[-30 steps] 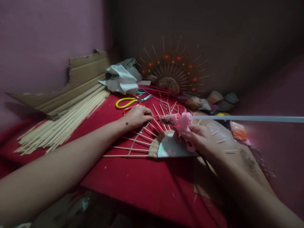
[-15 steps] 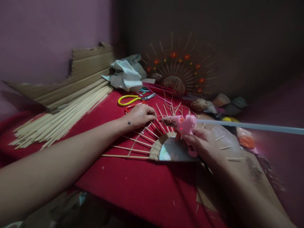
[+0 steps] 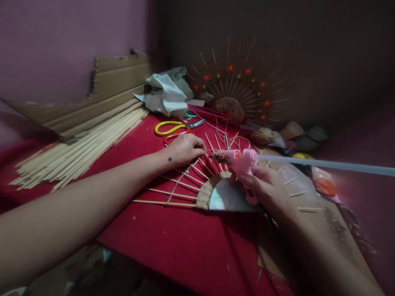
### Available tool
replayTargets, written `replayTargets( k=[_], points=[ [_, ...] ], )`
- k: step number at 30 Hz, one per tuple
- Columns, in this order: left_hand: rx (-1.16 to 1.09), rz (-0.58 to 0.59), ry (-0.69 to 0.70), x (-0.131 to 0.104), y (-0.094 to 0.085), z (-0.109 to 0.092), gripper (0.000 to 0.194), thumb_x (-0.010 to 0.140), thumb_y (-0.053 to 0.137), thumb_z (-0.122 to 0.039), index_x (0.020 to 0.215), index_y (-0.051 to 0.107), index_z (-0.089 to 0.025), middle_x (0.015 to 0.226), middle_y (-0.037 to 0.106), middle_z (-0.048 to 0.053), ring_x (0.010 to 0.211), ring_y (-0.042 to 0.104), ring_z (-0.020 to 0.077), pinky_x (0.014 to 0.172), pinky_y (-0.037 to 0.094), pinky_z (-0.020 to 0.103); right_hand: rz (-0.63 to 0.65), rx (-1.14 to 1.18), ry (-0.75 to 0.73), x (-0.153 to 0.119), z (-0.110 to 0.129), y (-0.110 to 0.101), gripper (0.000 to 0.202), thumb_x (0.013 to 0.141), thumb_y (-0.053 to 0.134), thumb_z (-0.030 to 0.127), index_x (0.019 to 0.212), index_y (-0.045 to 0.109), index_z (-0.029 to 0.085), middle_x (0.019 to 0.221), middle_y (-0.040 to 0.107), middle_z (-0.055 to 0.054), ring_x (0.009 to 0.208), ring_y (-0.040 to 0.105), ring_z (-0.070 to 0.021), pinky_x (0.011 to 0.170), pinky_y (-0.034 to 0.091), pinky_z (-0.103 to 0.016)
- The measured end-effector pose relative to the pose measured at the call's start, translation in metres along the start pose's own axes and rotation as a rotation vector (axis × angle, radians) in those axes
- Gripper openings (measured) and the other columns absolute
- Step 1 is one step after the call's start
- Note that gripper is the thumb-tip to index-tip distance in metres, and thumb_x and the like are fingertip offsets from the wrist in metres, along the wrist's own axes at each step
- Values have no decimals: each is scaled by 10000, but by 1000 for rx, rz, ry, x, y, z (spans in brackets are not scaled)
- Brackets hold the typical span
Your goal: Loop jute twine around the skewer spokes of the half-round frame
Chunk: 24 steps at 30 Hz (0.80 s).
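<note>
A bare near edge of the red-covered tabletop (image 3: 173, 238) fronts a half-round fan (image 3: 216, 189) of thin sticks, lying flat mid-table, its straight side toward that edge and its sticks spreading from a woven band (image 3: 203, 196) around a pale blue panel (image 3: 226, 195). The right hand (image 3: 265, 183) is closed around the handle of a pink glue gun (image 3: 247, 160), a long glue stick (image 3: 324, 164) jutting from its back. At the gun's nozzle, the left hand (image 3: 185, 149) has thumb and forefinger pinched on a thin cord over the fan's sticks. Toward the right edge, short cut sticks (image 3: 309, 209) lie on a brown board (image 3: 324, 201). Just beyond the left hand are yellow-and-red-handled scissors (image 3: 187, 126); a bundle of pale sticks (image 3: 83, 148) covers the left side. Crumpled cloth (image 3: 169, 94) sits near the far left corner, and a red-flowered fan (image 3: 239, 76) stands, dimly lit, at the far edge.
</note>
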<state>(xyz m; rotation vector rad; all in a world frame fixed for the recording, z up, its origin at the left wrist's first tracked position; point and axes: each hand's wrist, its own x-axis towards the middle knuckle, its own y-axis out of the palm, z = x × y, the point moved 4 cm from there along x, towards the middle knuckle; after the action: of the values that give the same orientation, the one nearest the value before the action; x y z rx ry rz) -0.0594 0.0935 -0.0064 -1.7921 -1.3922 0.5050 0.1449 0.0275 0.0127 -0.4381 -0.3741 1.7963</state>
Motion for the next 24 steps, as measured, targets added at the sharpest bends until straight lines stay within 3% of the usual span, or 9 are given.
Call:
replayTargets(
  k=[24],
  points=[
    [8, 9, 1, 0, 0, -1, 203, 766, 551, -212, 820, 735, -145, 742, 704, 50, 692, 591, 150, 647, 384, 251, -6, -95, -19, -1, 4, 2, 253, 747, 567, 379, 612, 573, 166, 498, 478, 25, 444, 415, -86, 410, 301, -192]
  ],
)
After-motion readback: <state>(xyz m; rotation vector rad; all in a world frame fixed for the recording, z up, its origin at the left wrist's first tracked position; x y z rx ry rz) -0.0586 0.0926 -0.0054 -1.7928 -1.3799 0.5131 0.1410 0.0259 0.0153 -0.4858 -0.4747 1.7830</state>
